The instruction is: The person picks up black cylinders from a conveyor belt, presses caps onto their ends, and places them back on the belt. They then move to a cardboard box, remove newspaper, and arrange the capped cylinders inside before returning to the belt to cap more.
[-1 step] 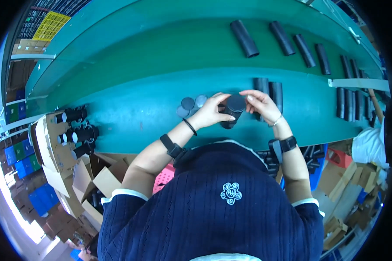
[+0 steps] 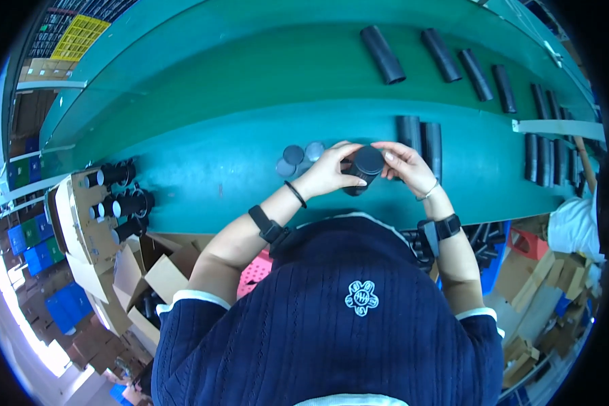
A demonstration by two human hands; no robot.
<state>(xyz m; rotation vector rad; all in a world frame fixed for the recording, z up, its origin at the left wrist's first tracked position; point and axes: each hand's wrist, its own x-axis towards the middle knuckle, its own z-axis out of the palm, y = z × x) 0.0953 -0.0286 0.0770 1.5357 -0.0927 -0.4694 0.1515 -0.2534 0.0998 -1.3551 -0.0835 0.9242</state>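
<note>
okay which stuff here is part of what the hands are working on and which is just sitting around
In use:
left hand and right hand, both on the black tube
round grey caps on the green bench, beside the left hand

Lying about:
black tubes on the belt
cardboard box of tubes
blue crates
pink basket

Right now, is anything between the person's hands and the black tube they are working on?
Nothing visible. Both the left hand and the right hand already clasp the black tube from either side, above the green bench. The loose round caps lie apart, to the left.
</note>
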